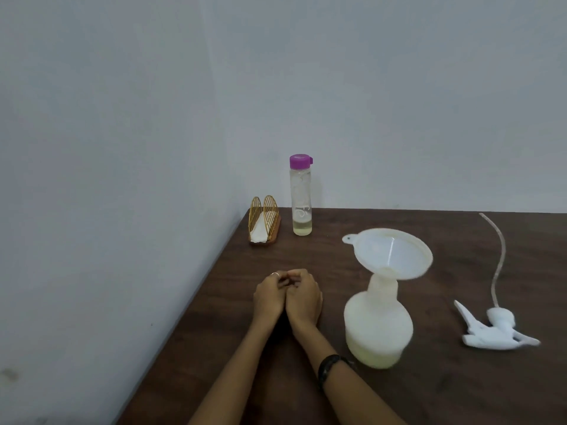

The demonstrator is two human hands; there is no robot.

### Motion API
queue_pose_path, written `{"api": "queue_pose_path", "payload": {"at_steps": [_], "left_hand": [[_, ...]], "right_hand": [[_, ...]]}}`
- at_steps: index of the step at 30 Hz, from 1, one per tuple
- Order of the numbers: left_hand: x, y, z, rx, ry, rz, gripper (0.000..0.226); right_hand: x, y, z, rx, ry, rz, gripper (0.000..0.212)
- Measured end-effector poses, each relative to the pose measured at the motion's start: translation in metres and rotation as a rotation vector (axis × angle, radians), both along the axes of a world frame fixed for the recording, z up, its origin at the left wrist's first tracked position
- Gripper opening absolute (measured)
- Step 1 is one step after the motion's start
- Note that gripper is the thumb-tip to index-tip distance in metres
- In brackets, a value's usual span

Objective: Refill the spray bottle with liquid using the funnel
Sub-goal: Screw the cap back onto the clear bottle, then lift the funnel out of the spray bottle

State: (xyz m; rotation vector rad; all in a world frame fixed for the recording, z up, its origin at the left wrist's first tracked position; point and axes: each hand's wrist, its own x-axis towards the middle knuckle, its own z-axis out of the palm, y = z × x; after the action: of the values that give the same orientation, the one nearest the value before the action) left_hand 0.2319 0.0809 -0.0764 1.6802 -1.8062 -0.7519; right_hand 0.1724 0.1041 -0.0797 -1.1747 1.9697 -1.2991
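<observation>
Head view is showing a dark wooden table pushed into the corner of pale walls. Both hands are resting on the tabletop near its left edge, side by side and touching each other. The left hand is lying with its fingers loosely curled inward, a thin ring showing on one finger, and it is holding nothing. The right hand is sitting against it, fingers likewise curled and meeting those of the left, also gripping nothing; a dark band is circling its wrist.

To the right of the hands, and apart from them, the spray bottle is standing upright with its top off. A shallow layer of pale yellowish liquid is showing at its bottom. The funnel is sitting in the bottle's neck, tilting slightly, its tab pointing left.

Further right, the sprayer head is lying on its side on the table, its dip tube curving away toward the back edge.

Near the back left corner, a clear bottle with a purple cap is standing upright, a little yellowish liquid at its base. Just beside it on the left, a wire holder is holding white napkins.
</observation>
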Motion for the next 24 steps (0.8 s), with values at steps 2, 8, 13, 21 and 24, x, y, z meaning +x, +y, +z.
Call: {"api": "queue_pose_path", "payload": {"at_steps": [2, 8, 13, 21, 24], "left_hand": [[0.002, 0.028, 0.001, 0.006, 0.062, 0.048, 0.027], [0.002, 0.093, 0.012, 0.014, 0.261, 0.139, 0.022], [-0.009, 0.151, 0.034, -0.103, 0.612, 0.038, 0.019], [-0.037, 0.168, 0.066, -0.120, 0.687, -0.089, 0.033], [-0.048, 0.161, 0.081, -0.105, 0.717, -0.159, 0.047]], "right_hand": [[0.003, 0.023, 0.000, -0.007, -0.047, 0.048, 0.029], [-0.005, 0.100, 0.010, -0.113, -0.052, 0.194, 0.031], [-0.036, 0.158, 0.034, -0.352, 0.017, 0.339, 0.034], [-0.108, 0.192, 0.059, -0.501, -0.140, 0.040, 0.016], [-0.125, 0.188, 0.072, -0.508, -0.215, -0.015, 0.028]]}}
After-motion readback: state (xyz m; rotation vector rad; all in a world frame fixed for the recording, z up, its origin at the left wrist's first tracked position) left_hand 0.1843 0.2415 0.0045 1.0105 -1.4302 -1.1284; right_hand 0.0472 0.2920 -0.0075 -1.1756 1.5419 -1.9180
